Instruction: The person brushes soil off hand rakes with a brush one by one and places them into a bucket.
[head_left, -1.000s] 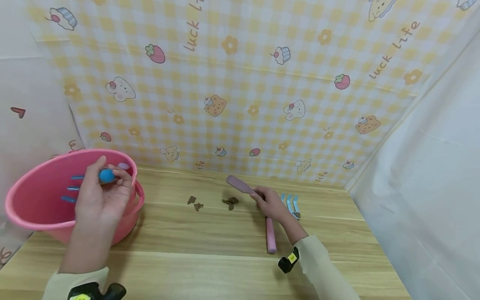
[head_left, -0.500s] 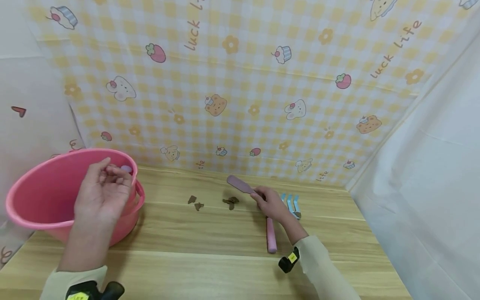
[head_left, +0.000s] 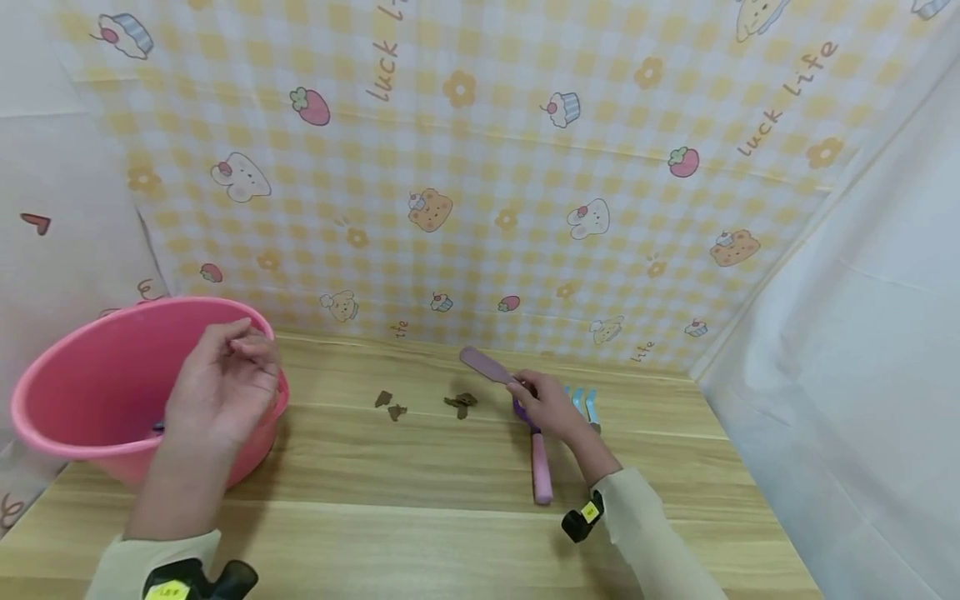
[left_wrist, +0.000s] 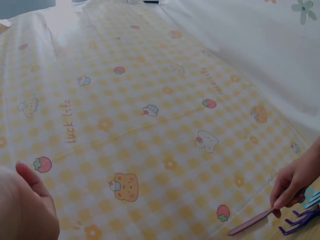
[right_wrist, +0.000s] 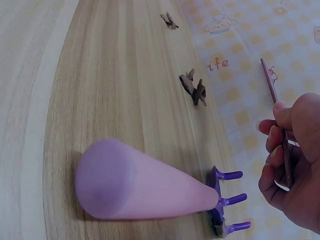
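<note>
My left hand (head_left: 225,383) hovers over the right rim of a pink bucket (head_left: 90,321), fingers loosely bent and nothing visible in them. Inside the bucket, a small dark bit (head_left: 158,426) shows beside the wrist. My right hand (head_left: 547,404) pinches a flat mauve stick with a rounded end (head_left: 483,364), its tip pointing left toward the wall. Under and beside that hand lies a small purple hand rake with a pink handle (right_wrist: 155,187). Behind it, the light blue tines of another hand rake (head_left: 589,406) show, its handle hidden by the right hand and arm.
Brown flaky scraps lie in two groups on the wooden table, one pile (head_left: 461,403) near the mauve stick and some pieces (head_left: 393,407) farther left. A yellow checked cloth (head_left: 465,208) hangs along the back, and a white sheet (head_left: 847,350) borders the right side.
The blue-handled rake that my left hand held has dropped out of it into the bucket. That hand then shifts slightly right. The right hand moves a little right with the mauve stick.
</note>
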